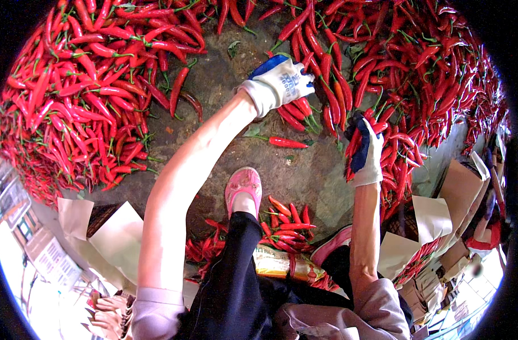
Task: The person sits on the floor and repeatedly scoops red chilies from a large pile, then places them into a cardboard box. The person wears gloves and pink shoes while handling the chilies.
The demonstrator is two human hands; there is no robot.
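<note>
My left hand point(282, 83), in a white work glove with a blue palm, reaches to the near edge of a heap of red chili peppers point(412, 72). Its fingers curl down among the peppers, and several chili peppers point(295, 114) show just below it. What lies under the palm is hidden. A similar glove covers my right hand point(367, 146), which grips a small bunch of red chili peppers point(353, 146) beside that heap. On the floor between the hands lies a single chili pepper point(288, 143) with a green stem.
Another large chili heap point(84, 93) spreads across the left. A small cluster of peppers point(289, 227) lies between my pink shoes point(243, 187), in front of a printed sack point(280, 263). Open cardboard boxes point(116, 233) flank me. Another person point(484, 236) is at the far right.
</note>
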